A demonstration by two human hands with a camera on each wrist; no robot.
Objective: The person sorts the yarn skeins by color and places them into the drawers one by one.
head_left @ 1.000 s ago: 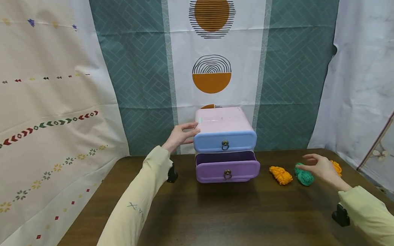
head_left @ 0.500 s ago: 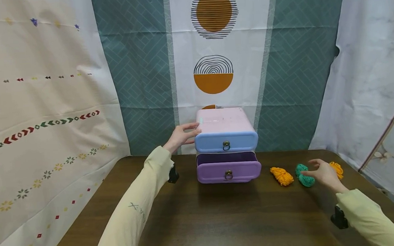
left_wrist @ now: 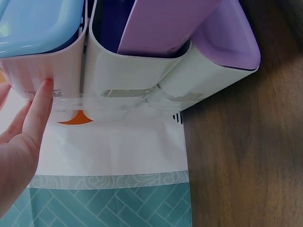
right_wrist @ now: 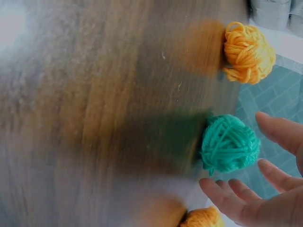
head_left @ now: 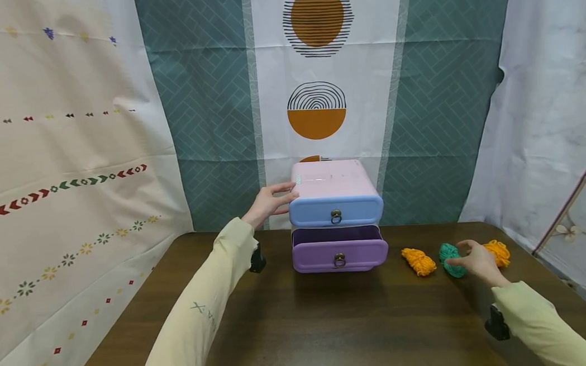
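From my distant seat I see the left hand, its fingers extended and apart, touching the left side of the small drawer cabinet, whose purple drawer stands partly out. On the table, to the right of the cabinet, lies the green yarn ball, between the first orange yarn ball, nearer to the cabinet, and the second orange yarn ball, farther from it. Just beside the green one is the right hand, thumb and fingers spread; whether it touches, I cannot tell.

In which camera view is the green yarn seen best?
The right wrist view: the green yarn looks large there, strands distinct. The head view shows it smaller, partly behind the right hand; the left wrist view, not at all.
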